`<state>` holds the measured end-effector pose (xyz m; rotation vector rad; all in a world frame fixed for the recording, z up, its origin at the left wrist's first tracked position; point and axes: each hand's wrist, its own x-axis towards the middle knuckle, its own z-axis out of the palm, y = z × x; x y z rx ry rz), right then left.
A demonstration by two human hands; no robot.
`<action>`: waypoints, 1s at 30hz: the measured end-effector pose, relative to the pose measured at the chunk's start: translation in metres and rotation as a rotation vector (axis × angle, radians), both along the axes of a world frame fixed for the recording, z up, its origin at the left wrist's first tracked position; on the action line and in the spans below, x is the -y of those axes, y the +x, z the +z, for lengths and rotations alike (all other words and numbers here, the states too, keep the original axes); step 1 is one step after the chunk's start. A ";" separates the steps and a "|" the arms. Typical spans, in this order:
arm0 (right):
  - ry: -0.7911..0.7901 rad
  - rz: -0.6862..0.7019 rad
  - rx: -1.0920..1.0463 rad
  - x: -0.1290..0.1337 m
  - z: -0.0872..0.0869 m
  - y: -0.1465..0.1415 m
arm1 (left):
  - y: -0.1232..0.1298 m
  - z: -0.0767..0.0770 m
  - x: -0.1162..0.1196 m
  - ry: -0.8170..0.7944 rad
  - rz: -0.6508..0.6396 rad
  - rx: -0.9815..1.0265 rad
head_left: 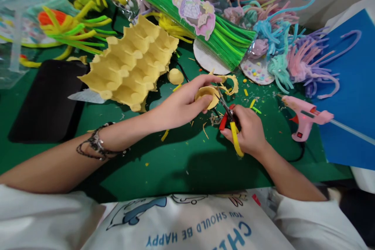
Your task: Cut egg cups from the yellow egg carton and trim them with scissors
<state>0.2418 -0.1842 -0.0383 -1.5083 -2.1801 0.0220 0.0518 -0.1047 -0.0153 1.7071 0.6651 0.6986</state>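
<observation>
Between the thumb and fingers of my left hand (187,99) is a yellow egg carton cup (208,95), tilted, with a ragged strip of trimmed carton (233,86) curling off to its right. My right hand (250,128) grips scissors (234,133) with red and yellow handles, and their blades meet the cup's right edge. Whether the blades are parted there is hard to make out. To the left of my hands lies the large yellow egg carton (130,64). One loose carton cup (175,76) sits by its right edge.
A pink glue gun (304,115) stands at the right with a glue stick in it, beside a blue board (351,93). A black tablet-like slab (48,101) lies left. Green pipe cleaners (187,11) in a bag and colourful bundles line the back. Scraps litter the green table (164,168).
</observation>
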 end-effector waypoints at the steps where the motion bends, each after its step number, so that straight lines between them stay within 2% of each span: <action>1: 0.000 0.002 -0.001 0.000 0.000 0.000 | 0.000 -0.001 0.001 0.043 -0.002 -0.003; 5: -0.006 0.017 -0.011 0.000 -0.001 0.001 | -0.001 -0.002 0.004 0.145 0.007 0.020; 10: -0.002 0.044 -0.041 0.001 -0.001 0.001 | 0.000 -0.005 0.007 0.192 -0.006 0.039; 15: 0.009 0.044 -0.043 0.002 0.002 0.000 | 0.001 -0.006 0.008 0.228 -0.035 -0.009; 24: 0.002 0.021 -0.021 0.002 0.000 0.002 | -0.002 -0.003 0.005 0.407 -0.022 -0.098; 30: 0.003 0.031 -0.030 0.002 0.003 0.001 | -0.002 -0.004 0.005 0.437 -0.012 -0.124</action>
